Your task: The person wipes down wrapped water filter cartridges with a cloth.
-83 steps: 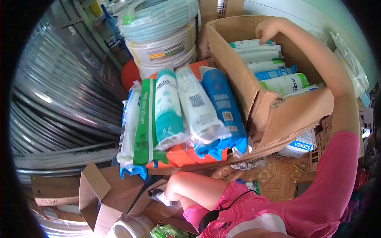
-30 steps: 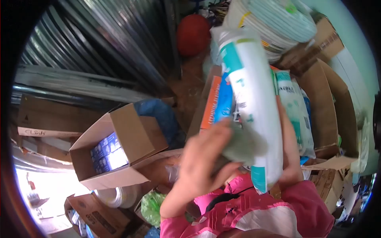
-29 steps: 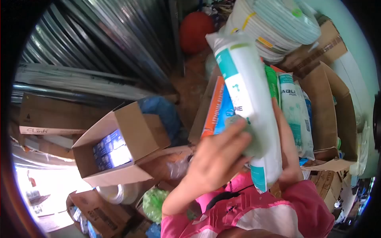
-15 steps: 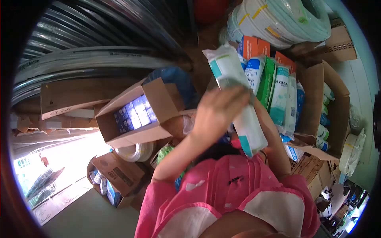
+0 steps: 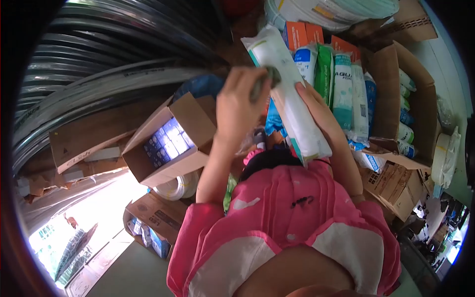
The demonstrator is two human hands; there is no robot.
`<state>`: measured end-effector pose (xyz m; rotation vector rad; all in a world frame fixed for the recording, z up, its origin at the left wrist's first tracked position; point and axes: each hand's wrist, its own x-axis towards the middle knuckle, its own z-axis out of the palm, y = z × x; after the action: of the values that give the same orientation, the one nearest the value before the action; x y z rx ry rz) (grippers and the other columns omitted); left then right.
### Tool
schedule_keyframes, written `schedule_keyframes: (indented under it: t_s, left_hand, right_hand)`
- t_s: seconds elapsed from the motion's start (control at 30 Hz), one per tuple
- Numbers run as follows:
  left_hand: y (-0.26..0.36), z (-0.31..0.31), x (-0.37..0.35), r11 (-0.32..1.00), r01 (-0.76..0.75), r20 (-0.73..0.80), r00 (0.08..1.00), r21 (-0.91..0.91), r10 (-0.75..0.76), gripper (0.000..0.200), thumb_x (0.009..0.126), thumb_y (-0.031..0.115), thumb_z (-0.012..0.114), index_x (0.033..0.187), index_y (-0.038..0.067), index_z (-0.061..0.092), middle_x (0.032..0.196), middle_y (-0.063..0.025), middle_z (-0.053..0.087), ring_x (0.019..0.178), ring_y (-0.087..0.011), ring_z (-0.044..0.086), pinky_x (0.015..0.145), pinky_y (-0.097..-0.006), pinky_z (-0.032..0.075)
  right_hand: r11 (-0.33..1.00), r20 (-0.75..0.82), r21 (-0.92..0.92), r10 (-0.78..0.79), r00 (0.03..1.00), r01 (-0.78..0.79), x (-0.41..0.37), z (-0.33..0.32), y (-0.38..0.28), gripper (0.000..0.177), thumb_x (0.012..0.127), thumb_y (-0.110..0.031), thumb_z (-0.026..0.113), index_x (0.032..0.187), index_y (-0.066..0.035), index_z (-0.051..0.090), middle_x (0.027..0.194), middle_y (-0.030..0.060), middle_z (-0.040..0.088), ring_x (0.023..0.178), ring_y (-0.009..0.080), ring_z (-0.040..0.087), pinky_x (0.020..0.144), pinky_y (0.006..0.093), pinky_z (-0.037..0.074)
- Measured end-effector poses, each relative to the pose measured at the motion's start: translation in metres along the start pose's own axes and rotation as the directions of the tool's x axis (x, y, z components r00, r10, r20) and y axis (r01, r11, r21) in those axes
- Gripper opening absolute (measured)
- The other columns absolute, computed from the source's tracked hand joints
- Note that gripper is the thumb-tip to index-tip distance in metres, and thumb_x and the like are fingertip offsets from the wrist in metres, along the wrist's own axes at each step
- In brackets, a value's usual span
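A long white packet (image 5: 295, 111) in clear plastic, with teal bands at its ends, lies slanted in front of my chest. My right hand (image 5: 316, 106) holds it along its right side, with the thumb or a finger pressed on its face. My left hand (image 5: 242, 99) is at the packet's upper left edge, curled around a small grey-green wad (image 5: 257, 90) that looks like a cloth. Most of that wad is hidden by the fingers, and the hand is blurred.
Several upright packets (image 5: 342, 91) stand behind on the right, beside an open carton (image 5: 381, 94). Left of me is another open carton (image 5: 185, 121) with small blue boxes inside. Black pipes (image 5: 123, 54) fill the upper left, and coiled white tubing (image 5: 331, 15) sits at the top.
My left hand has moved left, off the packet's face to its edge. The packet has shifted slightly up and left in view. More of my right hand now shows along its side.
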<state>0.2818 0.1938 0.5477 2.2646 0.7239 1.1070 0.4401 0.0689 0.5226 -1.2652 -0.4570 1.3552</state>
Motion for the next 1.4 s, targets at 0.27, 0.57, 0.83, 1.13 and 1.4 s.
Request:
schedule_keyframes:
  t_s: [0.27,0.57,0.83,1.13,1.4]
  left_hand:
    - [0.032,-0.144,0.0,0.894,0.226,0.459,0.888,-0.387,-0.026,0.024,0.086,0.011,0.071,0.108,0.002,0.069,0.106,-0.0143,0.068,0.091,-0.0249,0.068,0.077,-0.0352,0.054]
    - [-0.044,-0.129,0.021,0.968,0.236,0.258,0.933,0.089,-0.251,0.025,0.085,0.011,0.072,0.109,0.003,0.07,0.107,-0.0139,0.069,0.094,-0.0242,0.068,0.08,-0.0346,0.053]
    - [-0.032,-0.142,0.003,0.943,0.301,0.276,0.903,0.141,-0.329,0.026,0.085,0.012,0.072,0.11,0.003,0.071,0.108,-0.0135,0.069,0.097,-0.0235,0.067,0.083,-0.0341,0.053]
    - [0.047,-0.146,-0.002,0.938,0.345,0.359,0.872,0.035,-0.334,0.028,0.084,0.012,0.073,0.11,0.004,0.072,0.109,-0.0131,0.069,0.1,-0.0228,0.067,0.086,-0.0335,0.052]
    - [0.069,0.055,0.065,0.986,0.105,0.03,0.994,-0.126,-0.102,0.025,0.082,0.013,0.076,0.105,0.004,0.075,0.113,-0.0124,0.069,0.101,-0.0246,0.067,0.088,-0.0329,0.052]
  right_hand:
    - [0.964,-0.085,0.247,0.124,0.989,-0.1,-0.003,-0.011,-0.006,0.054,0.102,-0.047,0.051,0.131,-0.002,0.057,0.103,0.0098,0.069,0.08,0.0132,0.068,0.067,0.0257,0.055]
    - [0.94,-0.214,0.34,0.04,0.976,0.036,-0.014,-0.071,-0.023,0.059,0.102,-0.05,0.046,0.128,0.001,0.059,0.104,0.0134,0.071,0.083,0.0149,0.07,0.07,0.0259,0.058]
    - [0.93,-0.199,0.344,-0.063,0.978,0.13,-0.016,-0.088,-0.034,0.054,0.103,-0.047,0.046,0.129,-0.002,0.059,0.105,0.0118,0.071,0.082,0.0155,0.07,0.069,0.0256,0.057]
    - [0.892,-0.155,0.451,0.037,0.987,0.038,-0.018,-0.086,-0.035,0.057,0.103,-0.049,0.045,0.131,-0.001,0.058,0.106,0.0097,0.071,0.082,0.0125,0.069,0.069,0.0255,0.057]
    - [0.905,0.013,0.409,0.125,0.992,-0.119,-0.012,-0.093,-0.036,0.047,0.103,-0.044,0.051,0.132,-0.008,0.056,0.107,0.0035,0.068,0.087,0.0113,0.066,0.075,0.0254,0.054]
